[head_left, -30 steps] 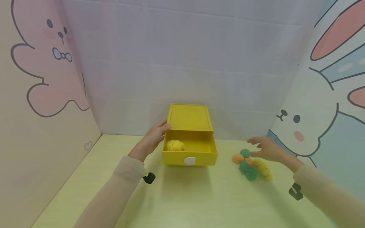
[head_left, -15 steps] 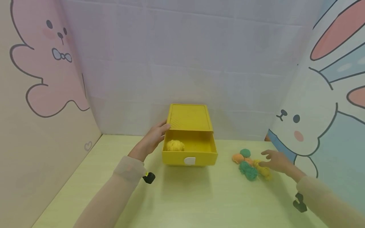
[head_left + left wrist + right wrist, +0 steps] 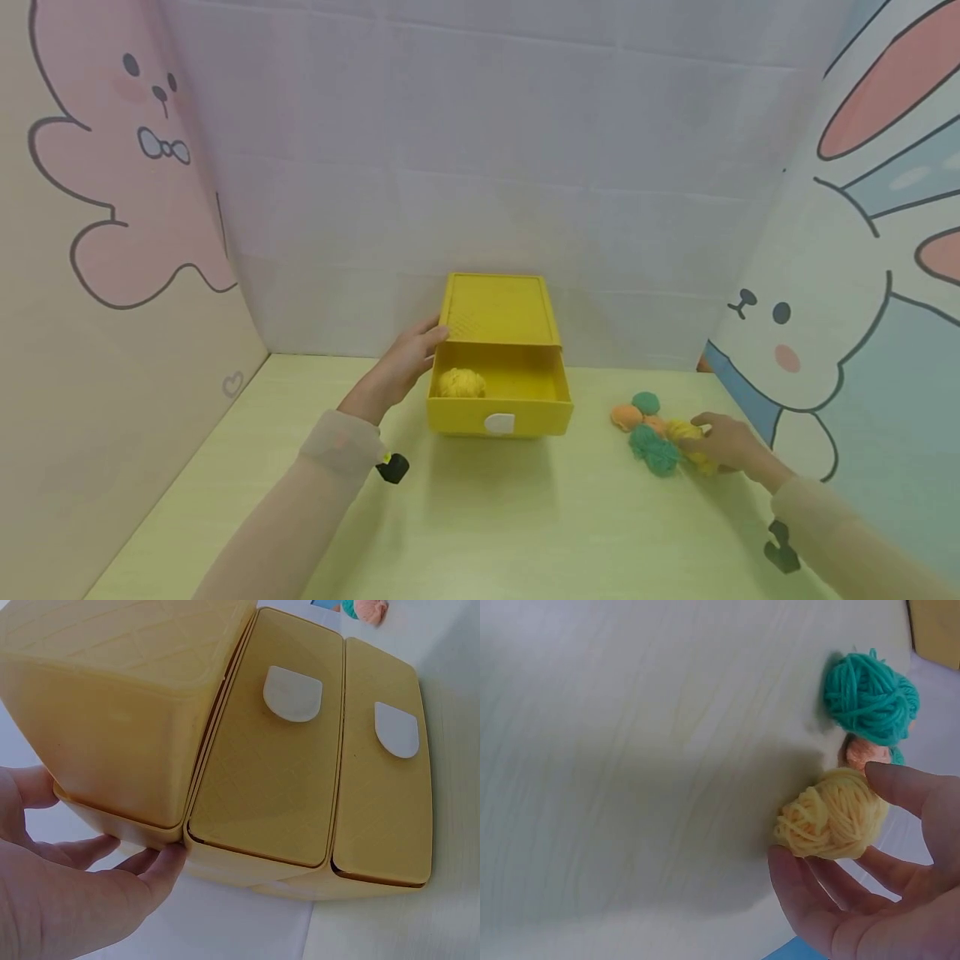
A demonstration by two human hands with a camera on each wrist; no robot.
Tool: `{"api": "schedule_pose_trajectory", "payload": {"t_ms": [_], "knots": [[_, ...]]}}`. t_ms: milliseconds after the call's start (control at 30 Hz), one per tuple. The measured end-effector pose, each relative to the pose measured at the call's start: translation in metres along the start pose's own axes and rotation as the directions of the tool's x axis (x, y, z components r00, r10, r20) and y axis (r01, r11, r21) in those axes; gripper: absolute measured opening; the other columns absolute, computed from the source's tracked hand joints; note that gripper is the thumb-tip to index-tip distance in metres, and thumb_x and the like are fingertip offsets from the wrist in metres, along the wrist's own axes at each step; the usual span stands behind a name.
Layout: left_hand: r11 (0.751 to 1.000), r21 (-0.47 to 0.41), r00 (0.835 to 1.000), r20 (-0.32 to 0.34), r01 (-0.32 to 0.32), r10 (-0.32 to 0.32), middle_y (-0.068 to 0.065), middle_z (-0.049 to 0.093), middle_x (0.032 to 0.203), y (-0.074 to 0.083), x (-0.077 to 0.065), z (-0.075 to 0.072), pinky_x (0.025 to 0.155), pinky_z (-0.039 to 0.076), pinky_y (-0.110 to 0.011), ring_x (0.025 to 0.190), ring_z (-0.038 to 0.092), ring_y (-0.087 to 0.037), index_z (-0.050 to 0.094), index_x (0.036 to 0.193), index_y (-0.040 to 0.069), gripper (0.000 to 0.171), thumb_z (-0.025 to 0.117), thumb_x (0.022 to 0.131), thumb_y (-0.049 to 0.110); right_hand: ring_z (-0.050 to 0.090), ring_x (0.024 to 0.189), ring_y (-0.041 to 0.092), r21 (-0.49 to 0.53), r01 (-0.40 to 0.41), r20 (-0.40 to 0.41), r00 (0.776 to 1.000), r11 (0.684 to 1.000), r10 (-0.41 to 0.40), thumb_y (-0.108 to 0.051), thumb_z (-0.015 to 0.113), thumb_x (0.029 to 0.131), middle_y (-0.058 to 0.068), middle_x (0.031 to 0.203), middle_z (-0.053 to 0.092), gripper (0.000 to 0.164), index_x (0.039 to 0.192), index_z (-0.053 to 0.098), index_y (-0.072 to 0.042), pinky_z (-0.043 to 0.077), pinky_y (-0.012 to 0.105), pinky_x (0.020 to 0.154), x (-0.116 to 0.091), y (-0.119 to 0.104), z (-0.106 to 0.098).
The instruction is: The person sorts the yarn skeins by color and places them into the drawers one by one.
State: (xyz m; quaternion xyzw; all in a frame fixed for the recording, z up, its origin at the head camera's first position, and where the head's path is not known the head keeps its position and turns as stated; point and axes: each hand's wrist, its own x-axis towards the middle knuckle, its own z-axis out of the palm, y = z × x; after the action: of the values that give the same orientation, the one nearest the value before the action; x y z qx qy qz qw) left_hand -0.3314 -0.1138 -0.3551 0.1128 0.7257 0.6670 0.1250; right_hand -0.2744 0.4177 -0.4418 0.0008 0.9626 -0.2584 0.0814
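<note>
A yellow drawer cabinet (image 3: 498, 308) stands at the back centre, its top drawer (image 3: 457, 417) pulled out. In that drawer's left part lies a ball of yellow yarn (image 3: 461, 383). My left hand (image 3: 400, 365) rests against the cabinet's left side, fingers along the side wall and thumb at the top edge. At the right, my right hand (image 3: 726, 442) holds another ball of yellow yarn (image 3: 836, 817) between thumb and fingers, close over the table. Beside it lie a green yarn ball (image 3: 870, 697), an orange one (image 3: 626, 417) and a smaller green one (image 3: 645, 403).
In the left wrist view, two lower drawers (image 3: 270, 765) with white tab handles are closed. A white cloth backdrop (image 3: 480, 167) hangs behind the cabinet. Printed side panels (image 3: 817, 333) border the pale table (image 3: 487, 525) left and right.
My right hand has moved right and down from above the yarn pile onto the outer yellow ball and taken hold of it. The left hand and the cabinet have stayed put.
</note>
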Motion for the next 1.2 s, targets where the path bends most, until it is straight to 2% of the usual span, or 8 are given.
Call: {"api": "schedule_pose_trajectory", "payload": {"t_ms": [133, 300, 533, 633, 767, 900, 1067, 1200], "knots": [[1.000, -0.005, 1.000, 0.000, -0.001, 0.001, -0.008, 0.023, 0.176, -0.001, -0.001, -0.001, 0.133, 0.018, -0.054, 0.162, 0.023, -0.036, 0.019, 0.172, 0.015, 0.063, 0.042, 0.116, 0.034, 0.066, 0.076, 0.022, 0.009, 0.018, -0.019, 1.000, 1.000, -0.018, -0.027, 0.073, 0.094, 0.041, 0.113, 0.062, 0.071, 0.139, 0.046, 0.021, 0.064, 0.038, 0.059, 0.002, 0.003, 0.005], [1.000, -0.002, 1.000, -0.001, -0.001, 0.001, -0.008, 0.023, 0.176, 0.000, -0.001, 0.000, 0.133, 0.019, -0.054, 0.161, 0.023, -0.036, 0.020, 0.171, 0.015, 0.063, 0.042, 0.116, 0.034, 0.065, 0.070, 0.019, 0.010, 0.037, -0.041, 0.999, 0.999, -0.036, -0.022, 0.074, 0.092, 0.035, 0.105, 0.065, 0.067, 0.137, 0.048, 0.021, 0.063, 0.037, 0.057, 0.000, 0.007, 0.007], [1.000, -0.006, 1.000, 0.013, 0.001, -0.001, -0.005, 0.023, 0.176, -0.001, -0.001, 0.000, 0.133, 0.019, -0.053, 0.162, 0.023, -0.033, 0.020, 0.172, 0.019, 0.064, 0.044, 0.115, 0.036, 0.071, 0.087, 0.034, -0.108, 0.084, -0.051, 0.995, 0.991, -0.090, -0.022, 0.077, 0.091, 0.036, 0.107, 0.069, 0.058, 0.130, 0.058, 0.016, 0.060, 0.039, 0.064, -0.003, 0.008, 0.000], [1.000, -0.008, 1.000, 0.016, -0.001, 0.001, -0.004, 0.023, 0.176, 0.000, -0.002, 0.001, 0.133, 0.019, -0.052, 0.162, 0.023, -0.033, 0.019, 0.172, 0.020, 0.064, 0.044, 0.115, 0.037, 0.073, 0.085, 0.034, -0.110, 0.107, -0.049, 0.992, 0.988, -0.113, -0.021, 0.078, 0.090, 0.036, 0.107, 0.070, 0.058, 0.131, 0.059, 0.016, 0.061, 0.039, 0.065, -0.003, 0.005, -0.007], [1.000, -0.012, 1.000, 0.013, 0.000, 0.000, -0.005, 0.023, 0.176, 0.001, -0.004, 0.001, 0.133, 0.019, -0.051, 0.161, 0.023, -0.033, 0.018, 0.172, 0.018, 0.065, 0.044, 0.115, 0.037, 0.074, 0.081, 0.032, -0.093, 0.152, -0.044, 0.987, 0.984, -0.157, -0.019, 0.080, 0.089, 0.035, 0.106, 0.071, 0.058, 0.132, 0.059, 0.014, 0.063, 0.043, 0.066, -0.004, -0.006, -0.017], [1.000, -0.012, 1.000, 0.007, 0.002, -0.002, -0.005, 0.024, 0.176, 0.001, -0.004, 0.001, 0.133, 0.019, -0.051, 0.161, 0.024, -0.033, 0.019, 0.172, 0.018, 0.065, 0.044, 0.115, 0.037, 0.073, 0.091, 0.039, -0.114, 0.201, -0.044, 0.977, 0.973, -0.207, -0.021, 0.081, 0.089, 0.031, 0.107, 0.073, 0.057, 0.132, 0.062, 0.011, 0.062, 0.048, 0.072, -0.008, -0.024, -0.027], [1.000, -0.011, 1.000, 0.006, -0.001, 0.001, -0.006, 0.024, 0.175, 0.001, -0.004, 0.001, 0.133, 0.020, -0.052, 0.161, 0.024, -0.033, 0.019, 0.172, 0.017, 0.065, 0.044, 0.115, 0.036, 0.073, 0.095, 0.035, -0.081, 0.253, -0.046, 0.965, 0.964, -0.257, -0.020, 0.081, 0.092, 0.030, 0.114, 0.071, 0.055, 0.135, 0.062, 0.007, 0.063, 0.042, 0.071, -0.014, -0.050, -0.036], [1.000, -0.015, 1.000, 0.009, 0.003, -0.002, -0.006, 0.022, 0.176, 0.000, -0.004, 0.000, 0.133, 0.019, -0.051, 0.162, 0.023, -0.033, 0.018, 0.172, 0.018, 0.066, 0.044, 0.115, 0.036, 0.072, 0.099, 0.041, -0.080, 0.322, -0.046, 0.944, 0.943, -0.326, -0.018, 0.081, 0.092, 0.033, 0.120, 0.065, 0.054, 0.136, 0.062, 0.007, 0.065, 0.044, 0.073, -0.021, -0.077, -0.045]]}}
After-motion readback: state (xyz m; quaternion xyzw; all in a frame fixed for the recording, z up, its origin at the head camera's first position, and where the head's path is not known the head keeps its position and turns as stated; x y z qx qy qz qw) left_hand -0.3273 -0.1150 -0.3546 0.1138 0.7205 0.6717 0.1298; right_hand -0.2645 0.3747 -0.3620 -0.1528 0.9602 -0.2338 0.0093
